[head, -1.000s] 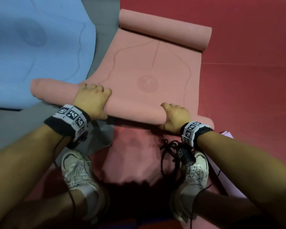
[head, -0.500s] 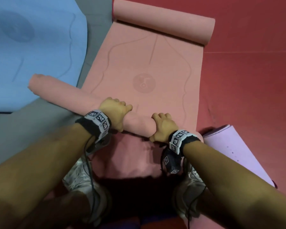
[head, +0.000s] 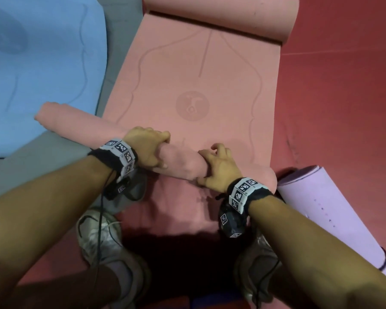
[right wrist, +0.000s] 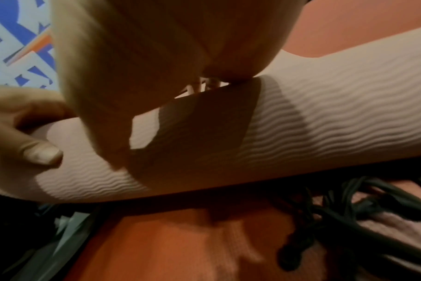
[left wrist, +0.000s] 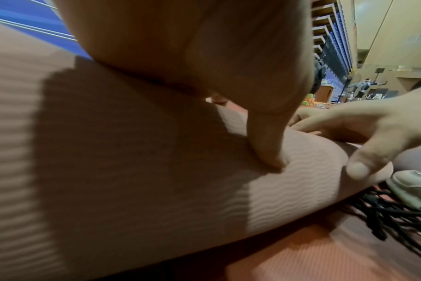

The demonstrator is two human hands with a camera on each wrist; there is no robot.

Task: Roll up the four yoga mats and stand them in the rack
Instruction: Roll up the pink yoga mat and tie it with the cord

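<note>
Red floor [head: 343, 97], three mats [head: 187, 74]

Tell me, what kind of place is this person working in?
Probably an indoor sports hall or gym. Yoga mats lie on a red sports floor: a pink yoga mat half rolled and a blue yoga mat beside it. The left wrist view shows tiered blue seating along a high wall.

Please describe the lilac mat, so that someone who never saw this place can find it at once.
Start from the big pink mat lying on the red floor, with both hands on its near roll. The lilac mat lies just beyond its right end, beside the right forearm. It is the only pale purple one.
</note>
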